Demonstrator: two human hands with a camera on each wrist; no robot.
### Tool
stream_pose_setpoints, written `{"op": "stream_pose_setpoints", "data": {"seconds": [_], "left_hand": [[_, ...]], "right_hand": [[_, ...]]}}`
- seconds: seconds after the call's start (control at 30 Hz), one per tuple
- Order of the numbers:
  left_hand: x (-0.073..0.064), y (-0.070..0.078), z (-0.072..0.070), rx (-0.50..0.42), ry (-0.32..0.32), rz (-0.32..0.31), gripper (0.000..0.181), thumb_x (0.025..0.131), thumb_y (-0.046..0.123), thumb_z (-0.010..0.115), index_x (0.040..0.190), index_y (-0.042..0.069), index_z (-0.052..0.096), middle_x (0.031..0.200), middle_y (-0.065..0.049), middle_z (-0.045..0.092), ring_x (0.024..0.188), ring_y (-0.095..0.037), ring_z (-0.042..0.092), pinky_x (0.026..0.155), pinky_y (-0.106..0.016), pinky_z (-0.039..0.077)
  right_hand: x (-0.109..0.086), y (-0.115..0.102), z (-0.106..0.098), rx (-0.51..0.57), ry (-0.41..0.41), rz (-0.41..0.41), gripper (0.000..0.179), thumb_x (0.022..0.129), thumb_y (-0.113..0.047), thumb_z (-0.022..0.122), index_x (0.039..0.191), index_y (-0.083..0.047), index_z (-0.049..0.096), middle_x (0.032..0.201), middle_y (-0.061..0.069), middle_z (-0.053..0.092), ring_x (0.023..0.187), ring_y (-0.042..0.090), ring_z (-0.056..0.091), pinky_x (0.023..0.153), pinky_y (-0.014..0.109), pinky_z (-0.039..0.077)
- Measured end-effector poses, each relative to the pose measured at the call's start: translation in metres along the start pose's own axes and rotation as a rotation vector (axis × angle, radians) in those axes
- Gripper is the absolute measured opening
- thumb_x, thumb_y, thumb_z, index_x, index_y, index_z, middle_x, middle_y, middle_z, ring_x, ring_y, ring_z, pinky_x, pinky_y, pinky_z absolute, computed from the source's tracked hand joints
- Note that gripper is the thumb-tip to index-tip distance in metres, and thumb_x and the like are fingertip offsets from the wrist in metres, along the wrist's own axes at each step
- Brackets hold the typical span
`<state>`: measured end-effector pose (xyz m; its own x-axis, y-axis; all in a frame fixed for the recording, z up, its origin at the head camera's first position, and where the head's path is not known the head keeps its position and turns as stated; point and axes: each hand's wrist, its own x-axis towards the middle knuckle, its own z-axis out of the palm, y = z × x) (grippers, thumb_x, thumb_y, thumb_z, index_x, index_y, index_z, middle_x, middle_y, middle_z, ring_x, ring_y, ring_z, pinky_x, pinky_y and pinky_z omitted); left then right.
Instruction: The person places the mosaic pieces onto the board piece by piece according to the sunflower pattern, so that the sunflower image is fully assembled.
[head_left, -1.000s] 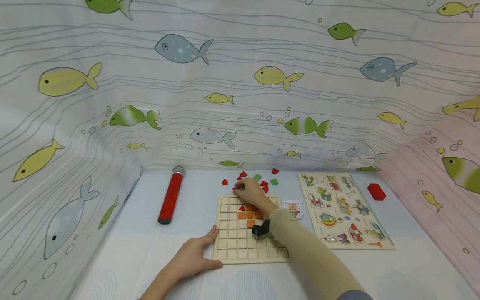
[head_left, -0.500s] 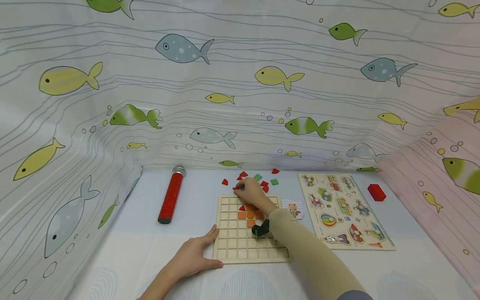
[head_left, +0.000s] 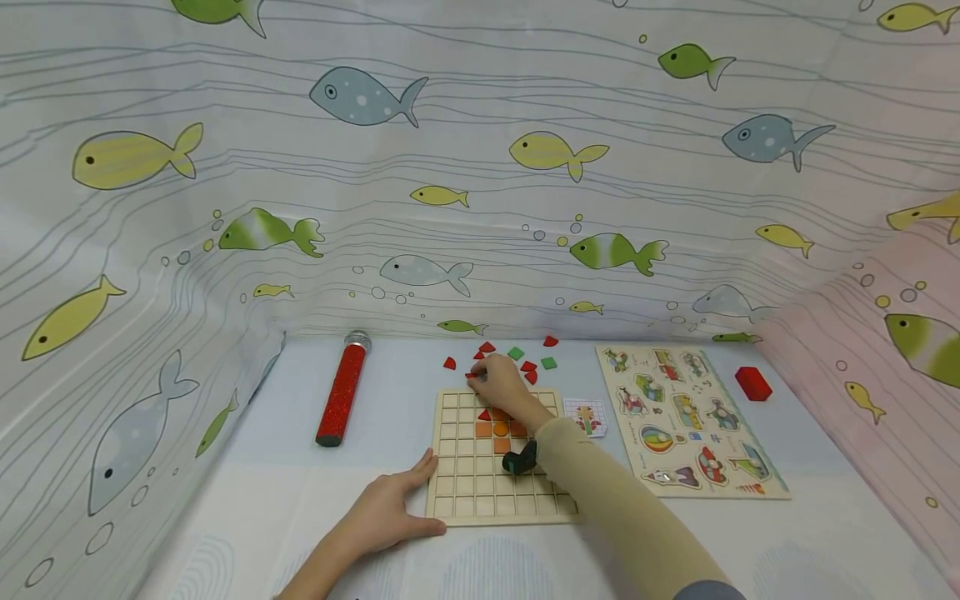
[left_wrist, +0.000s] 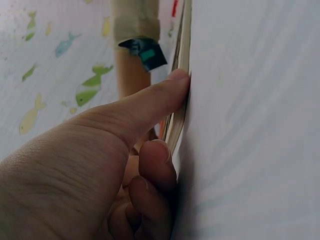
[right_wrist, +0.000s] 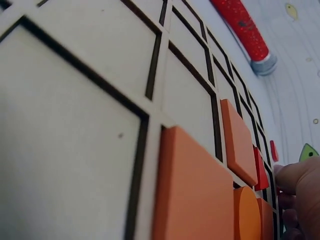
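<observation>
Across the board, right arm outstretched

- Left hand is angling forward, its thumb and index finger spreading apart, the other fingers curling.
- Right arm is slanting forward and leftward.
- Right hand is pointing leftward, its thumb and fingers pinching.

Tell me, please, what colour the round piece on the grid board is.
The round piece is orange; it shows best in the right wrist view.
</observation>
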<state>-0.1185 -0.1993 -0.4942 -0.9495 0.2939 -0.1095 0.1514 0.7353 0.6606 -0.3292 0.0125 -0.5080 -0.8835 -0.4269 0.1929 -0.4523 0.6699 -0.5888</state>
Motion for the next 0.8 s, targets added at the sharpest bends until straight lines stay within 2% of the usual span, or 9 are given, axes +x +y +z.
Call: {"op": "stream_pose_setpoints", "data": {"seconds": [0.17,0.37,0.5,0.7,0.8], "left_hand": [[-0.001,0.0,0.001,-0.022,0.002,0.017,0.101,0.077,0.047,0.093,0.158,0.004,0.049,0.166,-0.006,0.044,0.145,-0.038,0.052,0.114,-0.063,0.044],[0.0,-0.001,0.001,-0.021,-0.002,0.005,0.102,0.077,0.048,0.093,0.158,0.005,0.049,0.167,-0.006,0.044,0.147,-0.037,0.051,0.115,-0.062,0.044],[0.001,-0.001,0.001,-0.021,0.003,0.006,0.102,0.077,0.047,0.093,0.158,0.005,0.049,0.166,-0.006,0.044,0.145,-0.038,0.052,0.114,-0.064,0.044],[0.001,-0.003,0.001,-0.018,-0.006,0.0,0.101,0.077,0.048,0.092,0.158,0.005,0.049,0.166,-0.007,0.044,0.145,-0.039,0.052,0.114,-0.065,0.044],[0.001,-0.004,0.001,-0.016,-0.007,0.002,0.101,0.077,0.047,0.093,0.158,0.005,0.049,0.166,-0.007,0.044,0.145,-0.039,0.052,0.114,-0.065,0.044]], "right_hand": [[-0.001,-0.001,-0.002,0.007,0.006,-0.029,0.021,0.099,-0.013,0.076,0.115,0.001,0.08,0.116,0.016,0.076,0.111,0.031,0.07,0.095,0.043,0.06],[-0.002,-0.002,-0.006,0.012,0.0,-0.041,0.023,0.101,-0.014,0.073,0.118,0.0,0.079,0.119,0.015,0.076,0.11,0.029,0.069,0.093,0.042,0.06],[-0.008,-0.008,-0.012,0.037,0.019,-0.057,0.022,0.101,-0.014,0.074,0.118,-0.001,0.079,0.118,0.015,0.076,0.101,0.027,0.069,0.085,0.04,0.06],[-0.036,-0.012,-0.019,0.075,0.074,-0.13,0.015,0.097,-0.012,0.078,0.109,-0.003,0.082,0.106,0.01,0.076,0.082,0.017,0.06,0.063,0.025,0.049],[-0.056,-0.011,-0.025,0.107,0.114,-0.155,0.013,0.095,-0.012,0.08,0.106,-0.005,0.082,0.104,0.008,0.077,0.079,0.016,0.06,0.06,0.022,0.047]]}}
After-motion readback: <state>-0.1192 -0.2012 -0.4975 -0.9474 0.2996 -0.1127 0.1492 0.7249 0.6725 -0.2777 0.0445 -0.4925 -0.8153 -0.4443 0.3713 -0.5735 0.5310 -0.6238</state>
